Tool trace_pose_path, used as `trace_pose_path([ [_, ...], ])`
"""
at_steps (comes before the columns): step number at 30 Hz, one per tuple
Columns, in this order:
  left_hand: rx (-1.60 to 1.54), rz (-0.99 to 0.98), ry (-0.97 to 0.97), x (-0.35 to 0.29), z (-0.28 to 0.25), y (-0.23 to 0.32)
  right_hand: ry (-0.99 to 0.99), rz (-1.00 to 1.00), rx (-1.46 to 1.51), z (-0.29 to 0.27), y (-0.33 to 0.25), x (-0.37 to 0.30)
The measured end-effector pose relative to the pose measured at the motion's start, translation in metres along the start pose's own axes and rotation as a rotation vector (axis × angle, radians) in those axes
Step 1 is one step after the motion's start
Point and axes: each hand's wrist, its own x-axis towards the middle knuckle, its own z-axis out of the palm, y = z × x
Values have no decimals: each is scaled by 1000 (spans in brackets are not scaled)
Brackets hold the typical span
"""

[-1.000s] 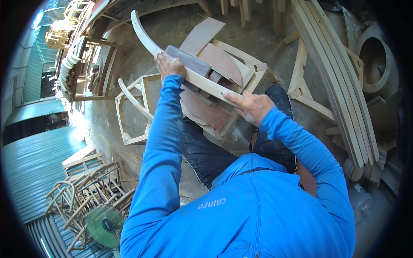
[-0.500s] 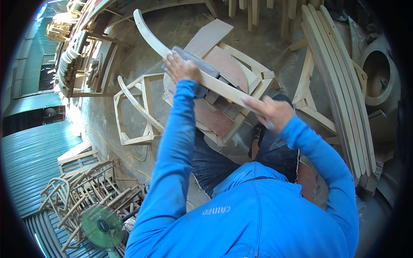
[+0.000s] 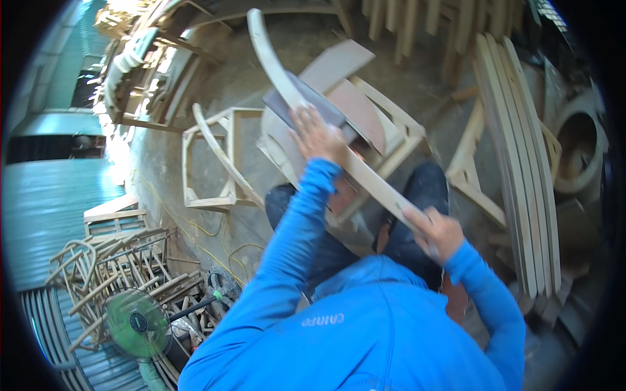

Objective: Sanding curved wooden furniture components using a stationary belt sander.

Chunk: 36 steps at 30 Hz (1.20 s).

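Note:
A long, pale, curved wooden strip (image 3: 378, 188) lies slantwise before me, its far end bending up past a flat grey metal machine bed (image 3: 331, 116). My left hand (image 3: 321, 137) rests on top of the strip over the bed, fingers stretched out along the wood. Nearer my body, my right hand (image 3: 442, 233) grips the strip's near end, thumb and fingers around it. Under the bed is a wooden frame stand (image 3: 399, 153) with pinkish boards (image 3: 339, 64). The underside of the strip is hidden.
Left of the stand sits an open wooden frame (image 3: 210, 201) with a curved rail (image 3: 218, 150). Several long curved slats (image 3: 518, 169) lean at the right. A green fan (image 3: 138, 322) stands lower left beside piled chair frames (image 3: 107, 274). A yellow cord (image 3: 195, 225) crosses the floor.
Both hands and the strip's near end have come closer to my body. My left hand has moved from the bed's far end toward its near side. The whole view has shifted somewhat.

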Motion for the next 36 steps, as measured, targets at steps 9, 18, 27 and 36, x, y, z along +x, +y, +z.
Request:
trace_pose_path([
  [9, -142, -56, 9, 99, 8, -33, 9, -19, -92, 3, 7, 97],
  [18, -121, -116, -9, 106, 0, -53, 20, -47, -70, 22, 0, 112],
  [27, -116, -39, 19, -15, 0, -1, -54, 34, 6, 9, -3, -7],
  [36, -152, -66, -37, 138, -8, -69, 13, 10, -90, 44, -24, 143],
])
